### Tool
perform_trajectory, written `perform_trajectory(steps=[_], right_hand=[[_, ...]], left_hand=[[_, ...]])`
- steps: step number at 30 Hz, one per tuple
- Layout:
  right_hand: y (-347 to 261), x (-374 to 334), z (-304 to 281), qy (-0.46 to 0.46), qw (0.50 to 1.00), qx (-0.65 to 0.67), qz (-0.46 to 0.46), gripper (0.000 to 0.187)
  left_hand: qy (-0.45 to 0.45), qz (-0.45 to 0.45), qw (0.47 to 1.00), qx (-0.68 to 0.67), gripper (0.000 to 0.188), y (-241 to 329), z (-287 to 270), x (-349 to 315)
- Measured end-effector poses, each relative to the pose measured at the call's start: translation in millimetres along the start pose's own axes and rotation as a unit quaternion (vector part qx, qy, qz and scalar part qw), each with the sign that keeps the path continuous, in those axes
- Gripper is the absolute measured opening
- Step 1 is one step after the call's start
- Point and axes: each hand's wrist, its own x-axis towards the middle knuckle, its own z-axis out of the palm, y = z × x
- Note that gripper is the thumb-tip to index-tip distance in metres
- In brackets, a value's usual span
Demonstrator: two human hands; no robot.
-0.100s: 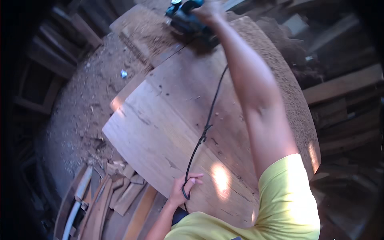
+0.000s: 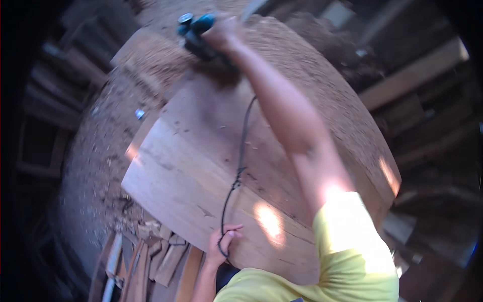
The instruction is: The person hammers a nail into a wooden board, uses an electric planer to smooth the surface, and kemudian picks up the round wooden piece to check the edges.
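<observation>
A wide wooden slab [image 2: 186,166] spreads out in front of me, its surface pale on the left and browner toward the middle. At its far end my right hand [image 2: 224,35] is closed round the handle of a teal and dark electric hand planer [image 2: 201,46], which is blurred by motion. A black power cord [image 2: 243,146], knotted partway along, trails from under my right forearm back over the wood. Near my body, my left hand [image 2: 221,246] has the cord looped through it, between thumb and fingers, above the slab's near edge.
Sawdust and shavings [image 2: 302,65] cover the slab's right side and the ground [image 2: 90,166] at left. Wood offcuts [image 2: 161,264] and a pale pipe [image 2: 113,261] lie at lower left. Stacked boards [image 2: 412,75] line the right, with more timber [image 2: 70,70] at upper left.
The whole view has shifted, so the slab sits further left and lower. My right hand and the planer have moved left, slightly so against the slab. My left hand still has the cord.
</observation>
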Motion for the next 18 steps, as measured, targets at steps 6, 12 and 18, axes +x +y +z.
perform_trajectory(steps=[6, 12, 18], right_hand=[[159.5, -174.7, -145.0, -0.002, 0.99, 0.135, 0.036, 0.062], [343.3, -402.2, -300.3, -0.026, 0.97, 0.096, 0.22, 0.067], [518.0, -636.1, -447.6, 0.054, 0.945, 0.105, 0.304, 0.044]], left_hand=[[-0.057, -0.018, 0.998, 0.024, 0.032, 11.7, 17.8, -16.5], [-0.293, 0.035, 0.943, 0.154, 0.035, -10.9, 112.3, -23.2], [-0.537, -0.044, 0.798, 0.27, 0.051, -61.7, 285.9, -65.0]])
